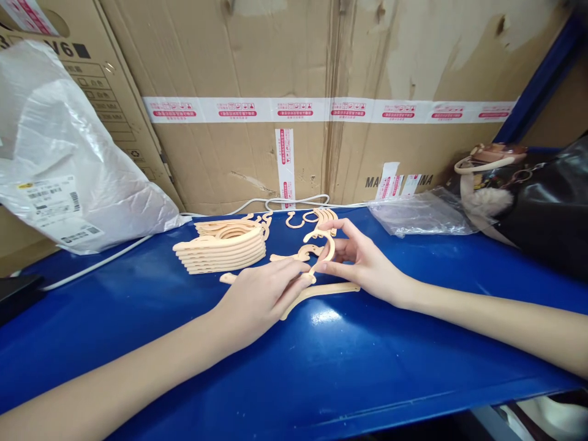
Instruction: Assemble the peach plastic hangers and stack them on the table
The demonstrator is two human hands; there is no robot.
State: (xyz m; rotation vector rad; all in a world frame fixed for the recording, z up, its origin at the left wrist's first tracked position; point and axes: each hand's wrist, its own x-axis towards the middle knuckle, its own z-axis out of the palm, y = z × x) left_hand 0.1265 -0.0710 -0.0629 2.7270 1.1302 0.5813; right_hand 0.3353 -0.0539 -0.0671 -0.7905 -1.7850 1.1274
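Observation:
My right hand (367, 263) pinches a cream plastic hanger hook (331, 245) between thumb and fingers, the hook's curve standing up. Its lower end meets the middle of a cream clothes hanger (331, 289) low over the blue table; whether they are joined I cannot tell. My left hand (261, 294) has its fingers closed together at that hanger's middle, covering part of it. Just behind the hands lies another cream hanger piece (282, 257), partly hidden. A stack of cream hangers (223, 252) sits behind my left hand. Several loose hooks (324, 215) lie farther back.
A large cardboard box (239, 61) stands behind the blue table (367, 361). At the left rests a white plastic parcel (68, 141); a white cable (98, 263) runs along the table's back. Clear plastic wrap (422, 211) and a black bag (546, 208) are at the right.

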